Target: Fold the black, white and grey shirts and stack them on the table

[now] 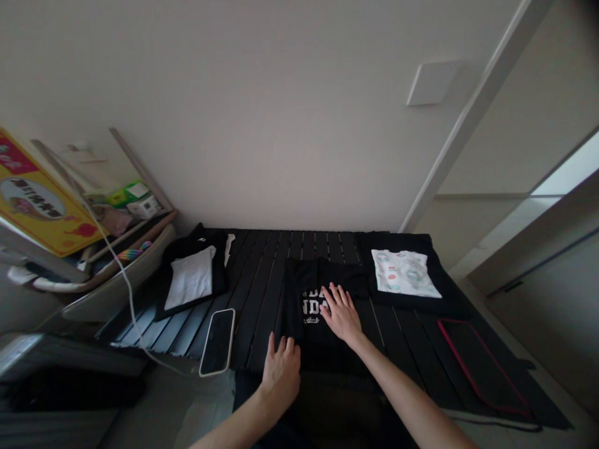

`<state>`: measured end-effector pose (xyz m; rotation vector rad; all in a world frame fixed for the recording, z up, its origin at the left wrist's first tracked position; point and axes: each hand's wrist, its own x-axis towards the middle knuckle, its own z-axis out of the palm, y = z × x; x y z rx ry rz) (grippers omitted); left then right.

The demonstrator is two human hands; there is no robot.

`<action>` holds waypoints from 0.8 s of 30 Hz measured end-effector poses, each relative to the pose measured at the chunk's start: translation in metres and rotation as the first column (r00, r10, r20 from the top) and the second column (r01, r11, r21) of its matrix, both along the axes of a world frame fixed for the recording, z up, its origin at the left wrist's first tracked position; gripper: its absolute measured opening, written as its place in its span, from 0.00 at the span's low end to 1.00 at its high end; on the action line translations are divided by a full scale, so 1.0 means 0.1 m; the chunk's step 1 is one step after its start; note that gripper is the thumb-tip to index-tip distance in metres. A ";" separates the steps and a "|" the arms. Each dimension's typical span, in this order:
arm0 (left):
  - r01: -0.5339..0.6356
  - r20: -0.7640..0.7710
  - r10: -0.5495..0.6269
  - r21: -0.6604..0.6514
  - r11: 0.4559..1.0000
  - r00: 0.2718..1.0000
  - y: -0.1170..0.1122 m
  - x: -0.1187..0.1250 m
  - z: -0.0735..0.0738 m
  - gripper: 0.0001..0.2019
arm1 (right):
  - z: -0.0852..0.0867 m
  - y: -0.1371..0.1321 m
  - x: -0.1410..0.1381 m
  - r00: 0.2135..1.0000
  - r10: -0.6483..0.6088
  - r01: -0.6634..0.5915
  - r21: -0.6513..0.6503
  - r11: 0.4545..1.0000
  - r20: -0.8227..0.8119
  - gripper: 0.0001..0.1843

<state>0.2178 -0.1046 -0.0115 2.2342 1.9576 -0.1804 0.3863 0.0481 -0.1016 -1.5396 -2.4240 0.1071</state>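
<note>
A folded black T-shirt with white lettering lies in front of me on the black slatted table. My right hand rests on the shirt, palm down with fingers spread, partly covering the print. At the shirt's lower left edge is my left hand, its fingers slightly bent and apart, tips pointing forward. Its thumb side is hard to make out against the dark cloth.
Left on the table are a folded grey-and-black garment and a phone with a pale rim. To the right, a white printed garment lies on black cloth, near a red-edged dark device. A white cable hangs by a cluttered cart.
</note>
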 end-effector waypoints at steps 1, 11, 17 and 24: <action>-0.009 0.025 0.008 0.014 1.000 1.000 0.03 0.02 0.04 0.14 | 0.02 -0.01 0.00 1.000 -0.020 0.020 0.011 1.000 -0.001 0.31; -0.071 0.197 0.003 0.337 0.939 0.980 0.70 -0.14 -0.49 0.27 | 0.25 0.17 0.25 0.849 -0.516 0.524 0.065 0.849 -0.110 0.33; -0.049 0.181 -0.017 0.356 0.933 0.983 0.69 -0.26 -0.70 0.29 | 0.30 0.41 0.53 0.843 -0.538 0.538 0.016 0.843 0.017 0.20; -0.071 0.218 -0.013 0.374 0.925 0.976 0.66 -0.25 -0.70 0.33 | 0.38 0.49 0.52 0.855 -0.519 0.518 0.006 0.855 0.004 0.14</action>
